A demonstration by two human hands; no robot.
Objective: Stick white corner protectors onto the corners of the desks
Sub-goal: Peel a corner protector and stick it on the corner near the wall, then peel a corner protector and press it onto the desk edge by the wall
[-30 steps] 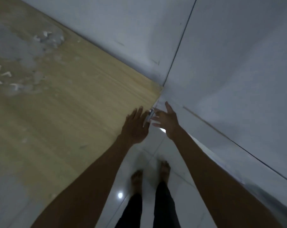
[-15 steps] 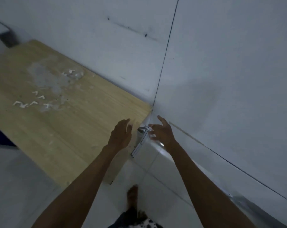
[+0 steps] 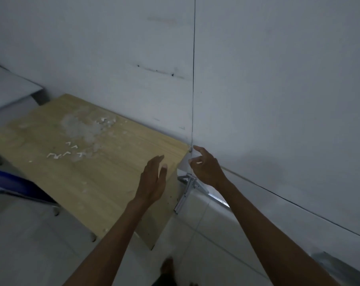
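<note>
The light wooden desk stands against the wall, its far right corner tucked into the room's corner. My right hand is at that corner, index fingertip touching it, thumb and fingers pinching a small white corner protector that is mostly hidden. My left hand hovers over the desk's right edge, fingers straight and holding nothing. Several loose white corner protectors lie on the desk top to the left, beside a patch of whitish residue.
A folding metal bracket hangs under the desk's right side. Grey walls close in behind and to the right. A blue chair stands at the left front, a grey desk farther left. My foot is on the tiled floor.
The view has lifted and pulled back, showing more of the desk and wall. My left hand has come off the desk edge and risen; my right hand stays at the far corner.
</note>
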